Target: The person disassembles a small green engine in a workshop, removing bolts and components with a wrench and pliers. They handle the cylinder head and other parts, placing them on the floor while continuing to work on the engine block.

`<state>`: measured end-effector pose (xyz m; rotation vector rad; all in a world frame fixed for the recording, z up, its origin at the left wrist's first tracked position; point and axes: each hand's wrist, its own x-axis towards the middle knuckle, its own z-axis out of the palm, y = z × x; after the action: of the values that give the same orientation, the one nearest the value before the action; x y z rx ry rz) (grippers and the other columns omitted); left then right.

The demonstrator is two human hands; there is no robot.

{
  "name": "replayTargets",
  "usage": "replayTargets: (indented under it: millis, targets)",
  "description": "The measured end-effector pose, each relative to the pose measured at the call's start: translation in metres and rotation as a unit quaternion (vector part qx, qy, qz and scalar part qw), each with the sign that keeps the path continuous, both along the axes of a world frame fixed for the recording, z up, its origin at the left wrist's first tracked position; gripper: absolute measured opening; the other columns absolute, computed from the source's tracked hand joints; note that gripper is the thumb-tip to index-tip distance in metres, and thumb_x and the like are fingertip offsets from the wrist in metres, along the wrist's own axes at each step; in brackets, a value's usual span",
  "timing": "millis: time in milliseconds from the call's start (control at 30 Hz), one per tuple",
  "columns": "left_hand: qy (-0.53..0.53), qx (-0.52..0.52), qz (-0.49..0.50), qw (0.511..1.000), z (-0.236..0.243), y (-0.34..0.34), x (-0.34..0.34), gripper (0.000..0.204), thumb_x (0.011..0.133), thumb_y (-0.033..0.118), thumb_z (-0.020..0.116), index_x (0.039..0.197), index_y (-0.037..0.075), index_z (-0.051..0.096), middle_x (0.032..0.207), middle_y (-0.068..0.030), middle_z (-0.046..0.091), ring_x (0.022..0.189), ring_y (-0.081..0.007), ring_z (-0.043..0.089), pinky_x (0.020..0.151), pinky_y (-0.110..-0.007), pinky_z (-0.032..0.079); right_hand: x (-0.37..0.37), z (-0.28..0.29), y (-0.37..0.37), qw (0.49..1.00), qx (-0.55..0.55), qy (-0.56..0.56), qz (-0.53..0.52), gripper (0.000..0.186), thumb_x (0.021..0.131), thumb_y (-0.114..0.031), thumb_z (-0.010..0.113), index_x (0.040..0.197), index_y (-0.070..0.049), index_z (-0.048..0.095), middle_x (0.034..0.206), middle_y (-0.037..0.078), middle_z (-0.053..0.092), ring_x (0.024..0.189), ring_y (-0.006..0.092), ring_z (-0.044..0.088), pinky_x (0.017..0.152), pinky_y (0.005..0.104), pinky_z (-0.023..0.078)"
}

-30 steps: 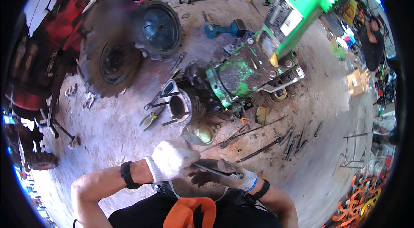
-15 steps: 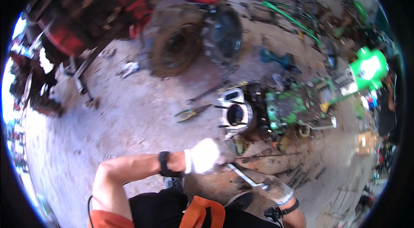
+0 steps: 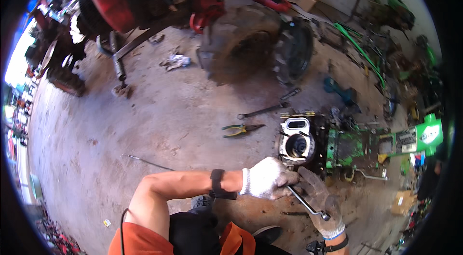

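Note:
My left hand [image 3: 271, 179], in a white knit glove, is closed around one end of a slim metal wrench [image 3: 308, 206]. The wrench slants down to the right, and its ring-shaped head lies over my right hand [image 3: 327, 204]. That hand wears a dirty grey-white glove, with fingers stretched toward the left hand; whether its palm touches the wrench is hard to tell. Just beyond both hands stands an engine block [image 3: 298, 145], with a bare metal face and a round dark bore. Attached or close to its right side is a worn green machine frame [image 3: 354, 151].
Pliers [image 3: 241, 130] and a long wrench [image 3: 263, 111] lie left of the engine block. A teal power tool [image 3: 340, 92] is farther back, near two tractor wheels [image 3: 236, 47]. A red tractor [image 3: 144, 4] stands far left. A thin rod [image 3: 149, 161] lies near my left elbow.
The view has swung left, so the floor items sit farther right in the picture. My right hand has come closer to the left one, its fingers now reaching beside it. The wrench stays in my left hand.

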<state>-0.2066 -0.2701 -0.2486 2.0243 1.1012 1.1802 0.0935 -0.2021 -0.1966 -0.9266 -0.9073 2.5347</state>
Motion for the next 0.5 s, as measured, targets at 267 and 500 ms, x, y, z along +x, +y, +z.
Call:
replayTargets:
  millis: [267,500]
  targets:
    - [-0.099,-0.072,-0.001,0.992,-0.013,-0.025,-0.051,0.026,0.091,0.020,0.080,0.113,0.006,0.077,0.093,-0.0198,0.075,0.083,-0.0434,0.073,0.071,-0.051,0.058,-0.084,0.027,-0.009,0.985,0.143,-0.043,0.086,0.096,0.099,-0.069,0.066,0.158,0.003,0.045,0.151,0.022,0.054,0.138,0.0381,0.060,0.110,0.0475,0.054]
    - [-0.133,-0.174,0.058,0.974,-0.001,-0.029,-0.044,0.032,0.096,0.021,0.082,0.126,0.010,0.078,0.088,-0.0189,0.078,0.076,-0.0369,0.077,0.071,-0.045,0.060,-0.104,0.040,0.001,0.979,0.181,-0.049,0.084,0.118,0.095,-0.084,0.066,0.170,0.004,0.038,0.165,0.028,0.052,0.147,0.0426,0.057,0.113,0.0505,0.054]
